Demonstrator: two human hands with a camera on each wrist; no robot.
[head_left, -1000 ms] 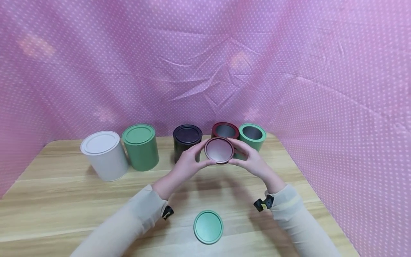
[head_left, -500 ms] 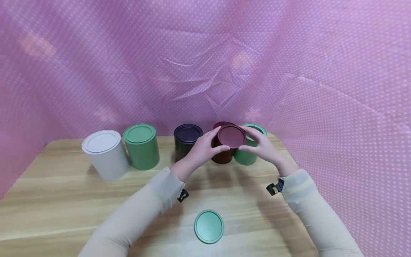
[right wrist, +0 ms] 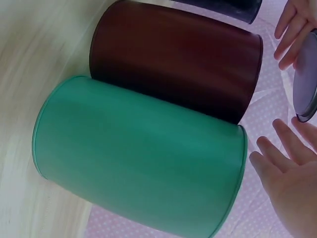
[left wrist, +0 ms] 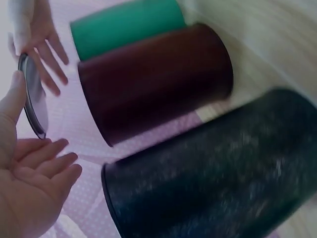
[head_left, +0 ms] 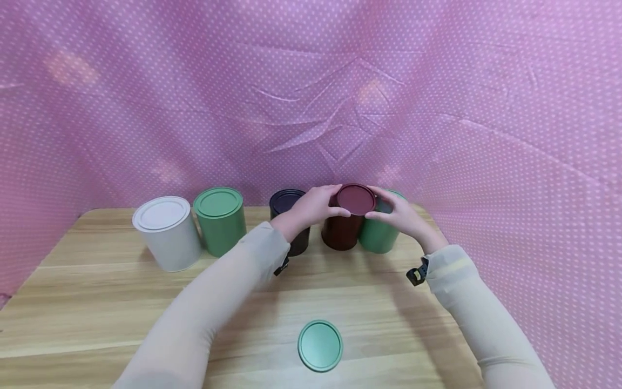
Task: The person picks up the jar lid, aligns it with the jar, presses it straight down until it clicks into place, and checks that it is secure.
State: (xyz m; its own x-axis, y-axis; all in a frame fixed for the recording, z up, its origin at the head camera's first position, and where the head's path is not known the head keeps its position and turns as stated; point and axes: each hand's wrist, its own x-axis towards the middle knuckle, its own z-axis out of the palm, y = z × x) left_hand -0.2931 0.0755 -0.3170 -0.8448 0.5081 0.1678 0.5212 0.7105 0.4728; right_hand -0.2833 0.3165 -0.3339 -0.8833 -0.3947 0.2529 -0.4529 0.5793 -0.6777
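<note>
Both grips (head_left: 318,208) (head_left: 396,215) pinching maroon lid (head_left: 356,198), seemingly above maroon tin (head_left: 342,232); green tin (head_left: 379,237) alongside

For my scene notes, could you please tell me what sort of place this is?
Probably a staged tabletop recording booth rather than a home: a wooden table enclosed by pink dotted cloth, with a neat row of coloured tins such as the maroon tin.

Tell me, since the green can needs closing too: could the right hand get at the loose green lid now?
Probably not yet: the right hand holds the maroon lid with the left hand. The green lid lies unobstructed.
</note>
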